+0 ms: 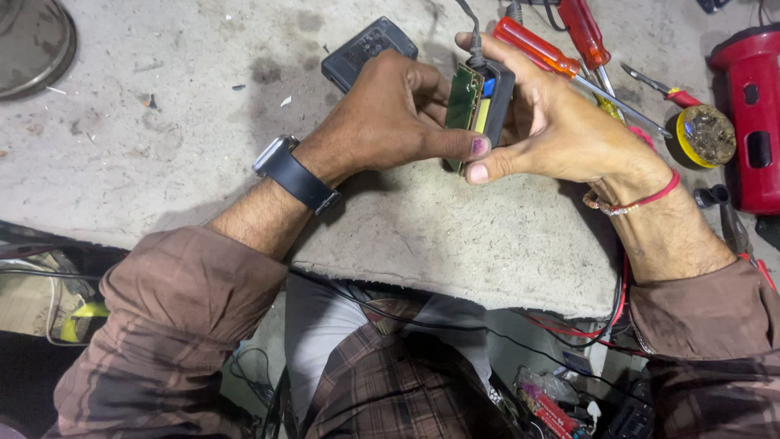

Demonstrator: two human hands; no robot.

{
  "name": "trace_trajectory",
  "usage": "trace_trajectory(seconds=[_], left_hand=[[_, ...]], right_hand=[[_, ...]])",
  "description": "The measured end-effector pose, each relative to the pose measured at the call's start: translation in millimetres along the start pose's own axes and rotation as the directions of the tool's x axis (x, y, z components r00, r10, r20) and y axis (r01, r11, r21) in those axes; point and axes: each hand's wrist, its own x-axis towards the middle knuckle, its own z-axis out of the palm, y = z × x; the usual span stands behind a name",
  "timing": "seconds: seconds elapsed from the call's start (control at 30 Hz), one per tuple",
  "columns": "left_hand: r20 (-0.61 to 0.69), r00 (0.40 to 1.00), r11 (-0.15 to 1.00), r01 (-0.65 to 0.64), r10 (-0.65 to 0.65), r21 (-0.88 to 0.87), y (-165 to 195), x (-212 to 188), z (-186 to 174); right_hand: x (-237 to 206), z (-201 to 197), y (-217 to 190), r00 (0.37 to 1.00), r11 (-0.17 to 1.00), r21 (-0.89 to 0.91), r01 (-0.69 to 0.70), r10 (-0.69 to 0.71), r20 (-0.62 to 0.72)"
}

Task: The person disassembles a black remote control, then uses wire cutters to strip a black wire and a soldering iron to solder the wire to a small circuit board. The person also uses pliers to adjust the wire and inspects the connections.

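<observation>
Both our hands grip one small opened device (481, 104) above the table (203, 146): our left hand (390, 114) pinches its green circuit board, our right hand (561, 122) cradles the dark casing, thumbs nearly touching below it.

— How's the light?

— Bright and even over the grey workbench (162, 146), coming from above and slightly ahead. Soft shadows fall toward six o'clock beneath the left hand (390, 114) and right hand (561, 122), and a dim patch sits on the concrete at about eleven o'clock of the hands.

— Any glare?

— Small highlights on the red-handled screwdrivers (552, 45) at one o'clock and on the red tool (751, 114) at three o'clock.

— Sharpness?

— The centre is crisp. The brown sleeves (171, 325) at seven and four o'clock are softer and stretched by wide-angle distortion. Below the bench edge, at six o'clock, everything drops into murky shade.
</observation>
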Motion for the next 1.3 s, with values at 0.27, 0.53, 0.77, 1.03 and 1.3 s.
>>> trace_trajectory(seconds=[0.27,0.53,0.77,1.03,1.3], left_hand=[[-0.02,1.0,0.992,0.007,-0.01,-0.127,5.0,0.8,5.9],[-0.083,0.993,0.994,0.093,-0.088,0.061,9.7,-8.2,-4.9],[-0.033,0.996,0.977,0.07,-0.079,-0.202,16.0,-7.5,-26.1],[-0.128,0.991,0.922,-0.083,0.037,-0.378,6.3,-20.6,-67.8],[-0.511,0.859,0.797,-0.313,0.006,-0.517,-5.5,-30.1,-104.6]], right_hand=[[-4.6,-1.2,0.7,0.998,0.982,0.186,-0.036,0.044,-0.04],[-6.9,2.0,-8.0,0.98,0.99,0.044,-0.132,0.137,-0.142],[-29.2,-28.4,6.0,0.961,0.943,0.314,-0.109,0.181,-0.21],[-41.8,-49.7,26.8,0.85,0.974,0.218,0.064,0.061,-0.523],[23.1,8.4,23.9,0.969,0.994,-0.01,-0.106,0.101,-0.224]])
